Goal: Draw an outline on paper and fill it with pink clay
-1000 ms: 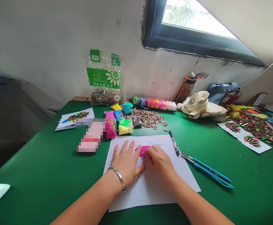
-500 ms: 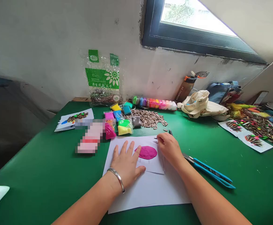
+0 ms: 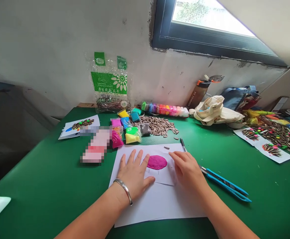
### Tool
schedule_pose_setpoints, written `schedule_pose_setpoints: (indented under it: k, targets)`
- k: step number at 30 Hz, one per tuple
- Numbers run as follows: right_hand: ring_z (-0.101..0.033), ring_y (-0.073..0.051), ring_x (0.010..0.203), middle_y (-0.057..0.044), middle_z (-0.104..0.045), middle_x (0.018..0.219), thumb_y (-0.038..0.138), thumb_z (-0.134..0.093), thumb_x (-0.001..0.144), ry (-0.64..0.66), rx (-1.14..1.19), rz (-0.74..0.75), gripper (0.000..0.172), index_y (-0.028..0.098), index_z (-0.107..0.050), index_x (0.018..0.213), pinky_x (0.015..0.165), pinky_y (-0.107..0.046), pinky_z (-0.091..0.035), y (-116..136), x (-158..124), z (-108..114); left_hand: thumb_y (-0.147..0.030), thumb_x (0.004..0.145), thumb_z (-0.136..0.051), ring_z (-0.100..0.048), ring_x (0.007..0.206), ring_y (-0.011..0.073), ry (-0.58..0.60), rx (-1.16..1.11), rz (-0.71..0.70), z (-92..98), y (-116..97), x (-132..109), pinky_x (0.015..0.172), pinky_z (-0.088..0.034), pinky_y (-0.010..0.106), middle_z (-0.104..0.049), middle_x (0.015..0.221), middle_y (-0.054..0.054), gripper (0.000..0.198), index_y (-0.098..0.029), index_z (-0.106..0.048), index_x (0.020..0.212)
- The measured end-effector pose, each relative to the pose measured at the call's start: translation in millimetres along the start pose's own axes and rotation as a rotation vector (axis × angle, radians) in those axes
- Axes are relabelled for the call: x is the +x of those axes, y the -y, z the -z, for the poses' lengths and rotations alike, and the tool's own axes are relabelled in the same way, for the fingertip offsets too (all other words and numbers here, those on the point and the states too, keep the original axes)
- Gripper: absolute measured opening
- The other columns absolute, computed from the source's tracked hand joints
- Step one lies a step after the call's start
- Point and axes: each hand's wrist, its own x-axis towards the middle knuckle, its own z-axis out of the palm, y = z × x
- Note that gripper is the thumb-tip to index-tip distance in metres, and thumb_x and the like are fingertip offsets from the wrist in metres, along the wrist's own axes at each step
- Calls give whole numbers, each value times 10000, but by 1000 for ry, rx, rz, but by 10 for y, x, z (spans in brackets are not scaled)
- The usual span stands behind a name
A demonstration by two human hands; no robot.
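My left hand [image 3: 135,176], with a silver bangle at the wrist, lies flat with fingers spread on the white papers. An oval of flattened magenta clay [image 3: 157,162] is stuck on the small upper paper [image 3: 163,177], its left end beside my left index finger. Short pencil-like lines run below the oval. My right hand [image 3: 189,169] rests at the right edge of that paper, fingers loosely bent and nothing visible in them. One striped sunflower seed [image 3: 166,147] lies on the large sheet [image 3: 174,205] just beyond the right fingertips.
A pen [image 3: 183,144] and a blue craft knife [image 3: 225,184] lie to the right. Behind the paper are bagged coloured clays [image 3: 133,135] and a heap of sunflower seeds [image 3: 157,125]. A seed bag [image 3: 111,83], bottle [image 3: 199,93] and cloth bag [image 3: 214,111] stand along the wall.
My right hand has drawn back slightly to the right, and its fingers have loosened from a closed pinch. The seed now shows fully on the sheet. My left hand stays put.
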Motion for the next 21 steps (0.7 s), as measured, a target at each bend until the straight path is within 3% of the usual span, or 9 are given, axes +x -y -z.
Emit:
schedule_pose_setpoints:
  k: [4, 9, 21]
  targets:
    - [-521, -260, 1001, -117, -600, 1135, 90, -393, 863, -8, -60, 108, 401, 209, -607, 1180, 823, -421, -451, 174, -200, 67, -571, 817, -452, -150, 1392, 338, 12, 10, 8, 15, -14, 18, 1071, -106, 628, -252, 1509, 88, 699, -259, -307, 1426]
    - [-526, -245, 977, -102, -613, 1097, 195, -468, 891, 88, -42, 92, 294, 220, -628, 1137, 812, -398, -455, 318, -204, 60, -551, 818, -461, -155, 1391, 335, 20, 24, 18, 44, -33, 24, 1073, -113, 622, -253, 1508, 90, 692, -251, -314, 1424]
    - [-542, -212, 903, -82, -642, 1018, 188, -471, 889, 66, 81, 100, 263, 215, -636, 1092, 791, -382, -455, 245, -188, 67, -546, 821, -459, -162, 1389, 339, 17, 26, 12, 46, -35, 7, 1072, -114, 623, -256, 1507, 90, 686, -252, -316, 1423]
